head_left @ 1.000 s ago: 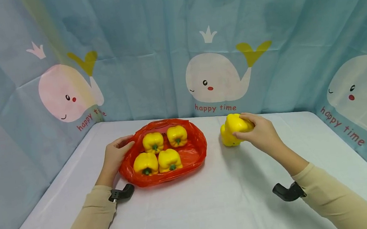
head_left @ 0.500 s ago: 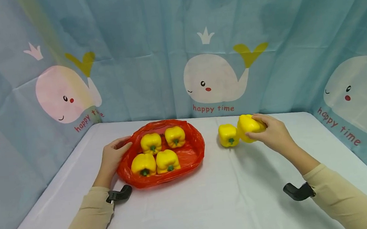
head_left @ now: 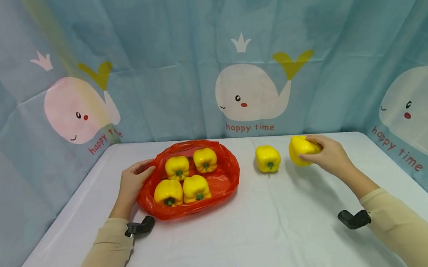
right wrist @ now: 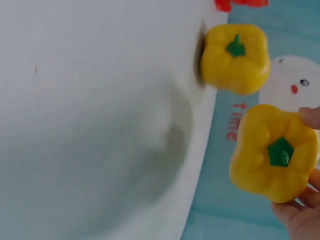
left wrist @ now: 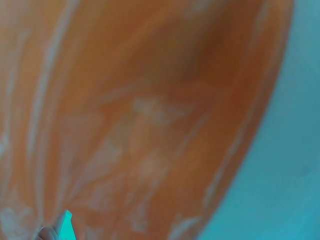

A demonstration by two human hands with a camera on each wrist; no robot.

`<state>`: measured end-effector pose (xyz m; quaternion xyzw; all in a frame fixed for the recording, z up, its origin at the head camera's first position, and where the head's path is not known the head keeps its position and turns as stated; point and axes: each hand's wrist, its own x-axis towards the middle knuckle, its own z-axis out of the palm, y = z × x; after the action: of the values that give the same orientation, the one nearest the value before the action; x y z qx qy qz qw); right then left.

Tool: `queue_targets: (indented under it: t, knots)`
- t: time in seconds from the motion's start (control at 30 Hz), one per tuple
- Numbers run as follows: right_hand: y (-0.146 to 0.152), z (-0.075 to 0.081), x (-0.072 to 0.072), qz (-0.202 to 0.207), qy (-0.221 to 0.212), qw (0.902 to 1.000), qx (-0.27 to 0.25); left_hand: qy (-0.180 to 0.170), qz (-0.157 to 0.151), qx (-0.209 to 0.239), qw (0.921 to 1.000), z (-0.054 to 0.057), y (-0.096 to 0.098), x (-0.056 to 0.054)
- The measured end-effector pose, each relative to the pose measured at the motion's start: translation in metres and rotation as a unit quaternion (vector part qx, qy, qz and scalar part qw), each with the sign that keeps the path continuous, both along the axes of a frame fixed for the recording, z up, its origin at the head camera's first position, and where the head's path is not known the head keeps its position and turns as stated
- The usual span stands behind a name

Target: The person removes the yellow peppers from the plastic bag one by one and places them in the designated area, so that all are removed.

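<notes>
My right hand [head_left: 330, 154] grips a yellow bell pepper [head_left: 302, 150] between thumb and fingers, just above the table at the back right. In the right wrist view, the held pepper [right wrist: 272, 170] shows its green stem. Left of it a second yellow bell pepper [head_left: 267, 157] sits apart on the table, stem facing me. A red plastic bag [head_left: 224, 183] lies spread open at left centre, with several yellow bell peppers [head_left: 177, 167] inside. My left hand [head_left: 132, 182] pinches the bag's left rim. Red plastic [left wrist: 165, 125] fills most of the left wrist view, blurred.
A white cloth covers the table [head_left: 224, 244]. Behind its back edge hangs a blue curtain [head_left: 164, 104] printed with whales, which also runs along both sides. Black wrist mounts [head_left: 139, 226] sit at both sleeves.
My right hand has carried its pepper rightward, away from the other pepper, and a little lower. That other pepper now shows fully. The left hand stays at the bag.
</notes>
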<state>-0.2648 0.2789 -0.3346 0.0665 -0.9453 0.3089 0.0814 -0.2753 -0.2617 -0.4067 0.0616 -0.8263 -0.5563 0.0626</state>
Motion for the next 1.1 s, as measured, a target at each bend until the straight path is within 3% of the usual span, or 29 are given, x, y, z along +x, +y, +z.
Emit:
queue_targets:
  t: [0.33,1.1]
  knots:
    - [0.007,-0.012,-0.016,0.0,-0.051,0.9987,0.003,-0.001,-0.002,0.005,1.0,0.0,0.001,-0.001]
    - [0.008,-0.029,-0.036,0.012,-0.069,0.9973,0.022,-0.004,0.004,0.012,0.9999,-0.003,0.0,-0.003]
